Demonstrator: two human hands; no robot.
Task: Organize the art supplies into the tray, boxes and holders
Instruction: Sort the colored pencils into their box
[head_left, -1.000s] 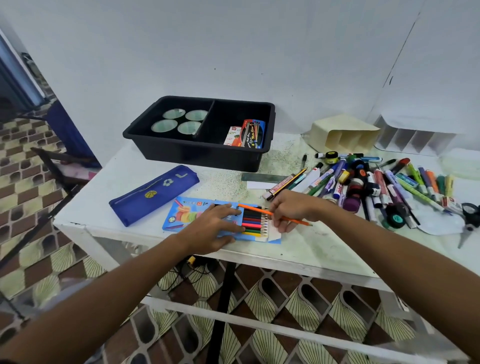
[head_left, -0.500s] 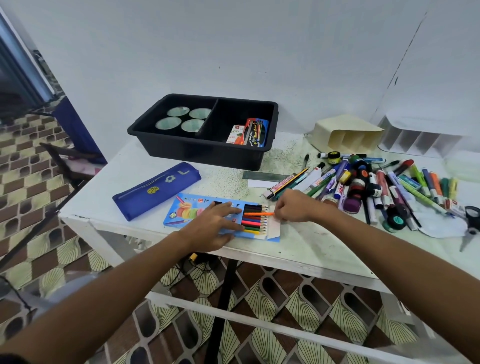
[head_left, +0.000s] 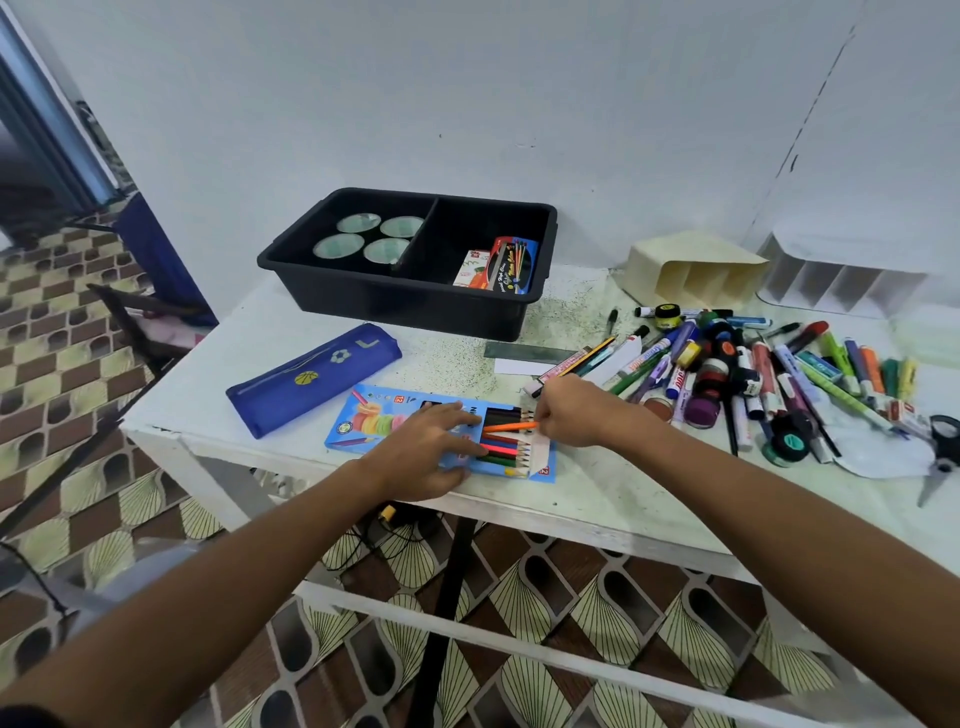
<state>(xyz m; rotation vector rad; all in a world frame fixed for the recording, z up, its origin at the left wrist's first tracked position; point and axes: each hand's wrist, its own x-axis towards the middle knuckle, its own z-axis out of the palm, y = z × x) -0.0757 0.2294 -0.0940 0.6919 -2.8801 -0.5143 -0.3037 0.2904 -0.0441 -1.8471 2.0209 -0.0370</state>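
Your left hand (head_left: 423, 447) lies flat with straight fingers on the blue pencil box (head_left: 395, 423), pressing it down near the front edge of the white desk (head_left: 597, 499). Your right hand (head_left: 574, 413) is curled at the open end of the box, pinching the end of an orange pencil (head_left: 506, 426) that lies across the row of colored pencils (head_left: 506, 449) showing in the box. Just left of the box, a blue pencil case (head_left: 311, 376) lies at a slant. Behind both stands a black tray (head_left: 410, 306) with two compartments: four round lidded tins (head_left: 371, 239) sit in the left one, and two small packets (head_left: 501, 265) lean in the right one. On the right side of the desk a loose heap of markers and pens (head_left: 769, 374) is spread out, with scissors (head_left: 940, 452) at its far right edge. A cream holder (head_left: 691, 270) lies on its side behind the heap, and a white divided holder (head_left: 841, 280) lies beside it against the wall.
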